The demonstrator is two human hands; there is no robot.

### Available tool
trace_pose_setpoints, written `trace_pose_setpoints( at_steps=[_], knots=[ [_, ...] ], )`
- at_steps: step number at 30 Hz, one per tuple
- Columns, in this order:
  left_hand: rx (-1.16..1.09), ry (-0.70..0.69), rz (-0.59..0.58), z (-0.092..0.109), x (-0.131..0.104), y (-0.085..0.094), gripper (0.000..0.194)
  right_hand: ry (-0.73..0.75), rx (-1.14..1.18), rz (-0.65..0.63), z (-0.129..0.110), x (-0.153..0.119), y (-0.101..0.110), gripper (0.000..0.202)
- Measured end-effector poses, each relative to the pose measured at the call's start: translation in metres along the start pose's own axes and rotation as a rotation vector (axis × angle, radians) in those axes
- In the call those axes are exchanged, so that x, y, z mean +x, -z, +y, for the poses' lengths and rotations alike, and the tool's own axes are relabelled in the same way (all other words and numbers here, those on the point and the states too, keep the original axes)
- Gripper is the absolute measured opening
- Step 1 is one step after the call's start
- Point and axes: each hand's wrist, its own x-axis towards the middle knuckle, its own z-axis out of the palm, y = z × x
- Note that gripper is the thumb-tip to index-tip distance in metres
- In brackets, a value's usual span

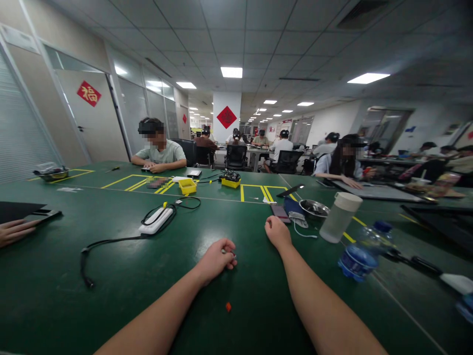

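My left hand [218, 259] rests low over the green table, fingers curled in a pinch around a small piece [229, 254] with light and reddish parts. Its kind is too small to tell. My right hand [278, 230] is farther forward and to the right, closed with the fingers curled under. Whatever it may hold is hidden. Just beyond it lies a flat dark phone-like slab [280, 212], beside a blue cloth pouch [295, 212]. A small orange piece [228, 307] lies on the table between my forearms, apart from both hands.
On the right stand a metal bowl [314, 209], a frosted bottle [340, 217] and a blue-capped water bottle [364, 254]. A white power strip [158, 219] with a black cable lies left. Yellow trays [187, 186] sit farther back. Another person's hand [15, 231] is at the left edge.
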Motion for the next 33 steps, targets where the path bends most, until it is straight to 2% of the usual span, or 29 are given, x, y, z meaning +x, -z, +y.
trace_pose_setpoints(
  at_steps=[2,5,6,8,10,12,14,18,21,23,26,30,33],
  knots=[
    [0.000,0.004,-0.007,-0.002,0.003,0.001,0.018,-0.024,0.045,-0.092,-0.010,-0.015,0.004,0.020],
    [0.011,-0.025,-0.007,-0.005,0.007,0.003,0.016,0.032,0.255,-0.286,-0.030,-0.038,0.016,0.019],
    [0.009,-0.041,-0.001,-0.006,0.008,0.004,0.017,0.077,0.357,-0.392,-0.037,-0.046,0.022,0.021],
    [0.011,-0.067,0.023,-0.007,0.011,0.006,0.022,0.158,0.526,-0.688,-0.054,-0.063,0.036,0.025],
    [0.010,-0.087,0.053,-0.009,0.012,0.008,0.027,0.231,0.583,-0.924,-0.072,-0.081,0.049,0.026],
    [0.003,-0.095,0.068,-0.010,0.013,0.010,0.032,0.310,0.553,-1.006,-0.089,-0.101,0.055,0.033],
    [-0.011,-0.096,0.067,-0.011,0.012,0.012,0.036,0.403,0.471,-0.944,-0.104,-0.120,0.054,0.035],
    [-0.038,-0.082,0.077,-0.011,0.011,0.014,0.032,0.507,0.424,-0.765,-0.118,-0.139,0.040,0.014],
    [-0.036,-0.111,0.081,-0.010,0.010,0.014,0.027,0.482,0.380,-0.599,-0.112,-0.135,0.033,0.009],
    [-0.035,-0.133,0.070,-0.008,0.008,0.013,0.026,0.450,0.361,-0.439,-0.104,-0.128,0.032,0.009],
    [-0.047,-0.147,0.019,-0.006,0.004,0.012,0.027,0.313,0.477,-0.290,-0.092,-0.118,0.032,0.014],
    [-0.071,-0.120,-0.093,-0.001,0.000,0.010,0.028,0.115,0.705,-0.246,-0.084,-0.108,0.028,0.021],
    [-0.059,-0.097,-0.139,0.001,-0.002,0.008,0.023,0.069,0.807,-0.298,-0.083,-0.107,0.023,0.016]
  ],
)
